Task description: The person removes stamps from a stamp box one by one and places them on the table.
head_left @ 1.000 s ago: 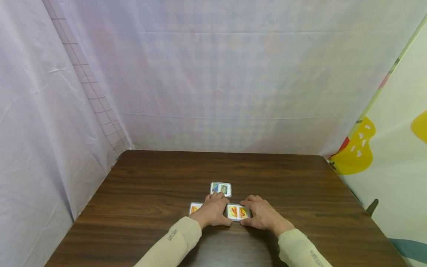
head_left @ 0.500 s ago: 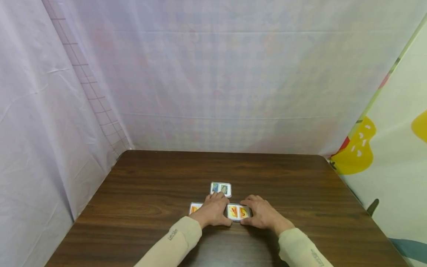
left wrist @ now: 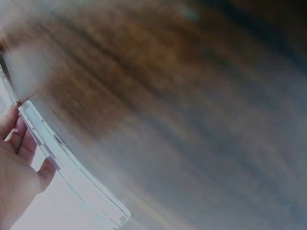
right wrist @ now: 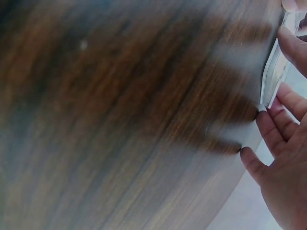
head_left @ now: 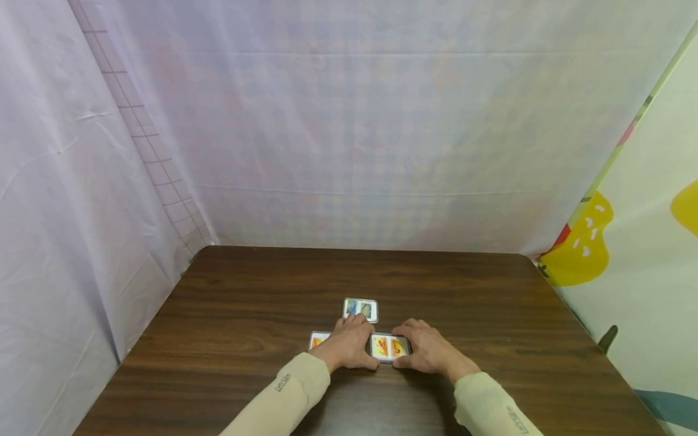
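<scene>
In the head view, the yellow-picture card (head_left: 389, 347) lies flat on the table (head_left: 229, 303) between the two hands. The right hand (head_left: 428, 346) holds its right end, grip closed with finger and thumb at the far and near corners. The left hand (head_left: 350, 343) does the same at its left end. The orange-picture card (head_left: 319, 340) lies to the left of the yellow-picture card, mostly hidden beneath the left hand; the blue-green-picture card (head_left: 360, 309) lies beyond it, a little left. If the two hands pushed unevenly, the yellow-picture card could twist or skid. The left fingertips reach over the card beyond and could drag it askew.

In the left wrist view, the outer fingers touch a clear rim, probably that of the orange-picture card; a careless lift there might tip or shift it.

In the right wrist view, fingers of both hands meet the yellow-picture card's clear edge. The right hand's outer fingertips lie beside it, touching the table or nearly so. With such a thin rim to hold, fingers could slip off.
</scene>
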`<state>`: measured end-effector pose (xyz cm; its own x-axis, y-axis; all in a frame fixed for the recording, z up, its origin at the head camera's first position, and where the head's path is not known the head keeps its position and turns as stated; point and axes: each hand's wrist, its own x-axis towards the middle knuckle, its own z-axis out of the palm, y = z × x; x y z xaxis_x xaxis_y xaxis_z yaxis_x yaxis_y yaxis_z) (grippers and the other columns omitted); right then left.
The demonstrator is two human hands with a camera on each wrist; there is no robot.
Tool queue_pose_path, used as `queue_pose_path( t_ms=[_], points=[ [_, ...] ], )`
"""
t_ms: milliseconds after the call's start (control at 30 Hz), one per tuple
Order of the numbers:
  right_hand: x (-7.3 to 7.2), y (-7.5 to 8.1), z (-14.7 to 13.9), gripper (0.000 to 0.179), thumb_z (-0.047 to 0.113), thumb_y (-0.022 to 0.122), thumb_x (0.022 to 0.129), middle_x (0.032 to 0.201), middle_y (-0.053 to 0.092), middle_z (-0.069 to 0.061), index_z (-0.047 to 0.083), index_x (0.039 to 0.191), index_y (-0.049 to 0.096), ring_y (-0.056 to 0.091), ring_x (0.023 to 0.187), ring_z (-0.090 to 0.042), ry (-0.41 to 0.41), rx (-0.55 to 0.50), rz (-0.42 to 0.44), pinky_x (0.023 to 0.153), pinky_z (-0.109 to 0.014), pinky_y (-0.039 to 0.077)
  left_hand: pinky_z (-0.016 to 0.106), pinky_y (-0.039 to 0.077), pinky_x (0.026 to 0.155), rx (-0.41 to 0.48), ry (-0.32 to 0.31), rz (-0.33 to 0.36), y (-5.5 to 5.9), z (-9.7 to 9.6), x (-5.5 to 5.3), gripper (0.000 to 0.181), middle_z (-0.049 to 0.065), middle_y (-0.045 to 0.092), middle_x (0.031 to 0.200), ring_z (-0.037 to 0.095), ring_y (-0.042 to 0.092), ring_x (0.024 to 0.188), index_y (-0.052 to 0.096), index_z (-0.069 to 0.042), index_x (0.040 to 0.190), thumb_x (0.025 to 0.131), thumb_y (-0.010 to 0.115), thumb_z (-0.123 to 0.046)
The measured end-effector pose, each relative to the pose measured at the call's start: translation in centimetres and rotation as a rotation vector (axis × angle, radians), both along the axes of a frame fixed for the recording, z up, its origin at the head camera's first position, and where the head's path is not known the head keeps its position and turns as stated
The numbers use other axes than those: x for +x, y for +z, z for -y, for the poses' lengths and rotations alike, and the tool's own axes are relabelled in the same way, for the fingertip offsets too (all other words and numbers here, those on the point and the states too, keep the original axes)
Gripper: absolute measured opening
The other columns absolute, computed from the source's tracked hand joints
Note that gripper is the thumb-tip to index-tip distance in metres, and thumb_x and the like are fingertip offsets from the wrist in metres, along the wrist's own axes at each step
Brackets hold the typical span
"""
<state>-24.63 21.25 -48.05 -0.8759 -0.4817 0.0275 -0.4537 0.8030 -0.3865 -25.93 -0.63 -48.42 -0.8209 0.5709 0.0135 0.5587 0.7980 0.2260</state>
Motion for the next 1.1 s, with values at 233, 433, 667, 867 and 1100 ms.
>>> queue_pose_path(
  t_ms=[233,433,667,867,1100],
  points=[
    [0.2,0.0,0.1,0.059,0.033,0.086,0.074,0.112,0.059,-0.006,0.004,0.120,0.065,0.055,0.109,-0.032,0.008,0.002,-0.012,0.092,-0.058,0.042,0.039,0.039,0.097,-0.002,-0.001,0.006,-0.2,0.0,0.0,0.056,-0.003,0.053,0.112,0.016,0.047,0.105,0.064,-0.015,0.114,0.070,0.080,-0.046],
    [0.2,0.0,0.1,0.057,0.032,0.086,0.075,0.113,0.059,-0.006,0.005,0.120,0.065,0.054,0.110,-0.032,-0.001,0.004,0.004,0.092,-0.059,0.041,0.040,0.039,0.098,-0.003,0.006,0.017,-0.5,0.0,-0.1,0.058,-0.004,0.053,0.113,0.017,0.047,0.107,0.064,-0.016,0.117,0.070,0.080,-0.047],
    [0.1,0.1,-0.3,0.057,0.033,0.085,0.075,0.114,0.059,-0.007,0.005,0.121,0.064,0.055,0.111,-0.032,0.008,0.006,-0.044,0.093,-0.057,0.042,0.040,0.038,0.099,-0.006,0.001,0.005,-0.3,0.0,-0.1,0.059,-0.003,0.053,0.115,0.018,0.047,0.110,0.064,-0.015,0.117,0.070,0.080,-0.047],
    [0.1,0.3,-1.6,0.060,0.037,0.086,0.072,0.114,0.060,-0.005,0.006,0.120,0.066,0.056,0.109,-0.031,-0.004,-0.019,-0.084,0.092,-0.056,0.044,0.039,0.039,0.097,0.009,-0.004,-0.003,-0.1,0.1,0.1,0.059,-0.004,0.053,0.113,0.017,0.047,0.107,0.064,-0.015,0.116,0.070,0.081,-0.048],
    [-0.1,0.9,-3.4,0.063,0.035,0.088,0.070,0.114,0.059,-0.005,0.006,0.121,0.065,0.055,0.109,-0.031,-0.048,-0.025,-0.057,0.092,-0.054,0.045,0.039,0.039,0.098,0.007,-0.008,-0.008,-0.3,0.3,0.0,0.058,-0.005,0.053,0.114,0.016,0.047,0.109,0.064,-0.017,0.117,0.073,0.080,-0.049]
  ],
)
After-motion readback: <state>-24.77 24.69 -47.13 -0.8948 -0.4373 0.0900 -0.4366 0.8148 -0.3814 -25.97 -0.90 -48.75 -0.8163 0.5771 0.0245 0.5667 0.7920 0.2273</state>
